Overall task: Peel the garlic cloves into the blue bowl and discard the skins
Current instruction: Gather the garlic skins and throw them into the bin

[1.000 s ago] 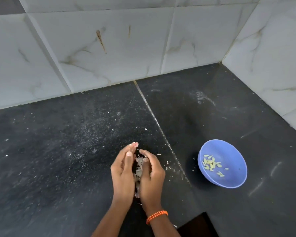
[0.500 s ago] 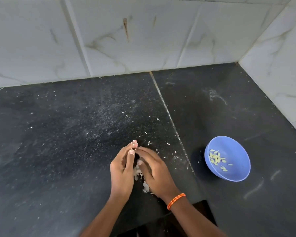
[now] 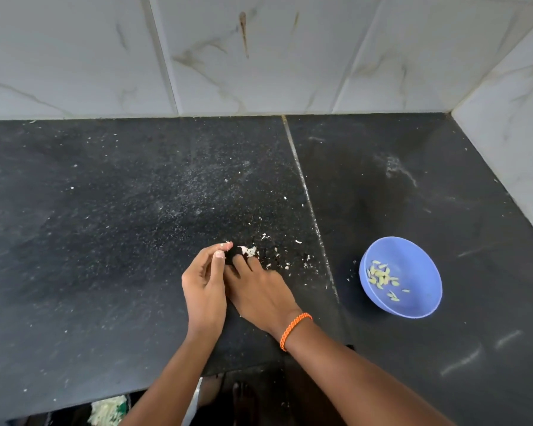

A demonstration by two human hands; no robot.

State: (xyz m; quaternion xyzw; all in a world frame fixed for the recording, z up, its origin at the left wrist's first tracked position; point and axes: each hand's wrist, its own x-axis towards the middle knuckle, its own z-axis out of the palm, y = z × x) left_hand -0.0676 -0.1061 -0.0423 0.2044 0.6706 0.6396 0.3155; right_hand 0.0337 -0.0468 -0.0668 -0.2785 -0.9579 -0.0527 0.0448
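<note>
right hand flat on garlic skins, left hand cupped beside

- The bowl is a plain periwinkle blue, without pattern.
- The peeled cloves inside it are pale yellow-green.
- The countertop is black stone, dusted with fine white specks and crossed by 1 thin pale seam.
- The skin scraps by the fingertips are white to cream.
- The wall tiles are off-white marble-look, with tan-brown veins and a rusty streak.
- The wristband on the right wrist is braided bright orange.
</note>
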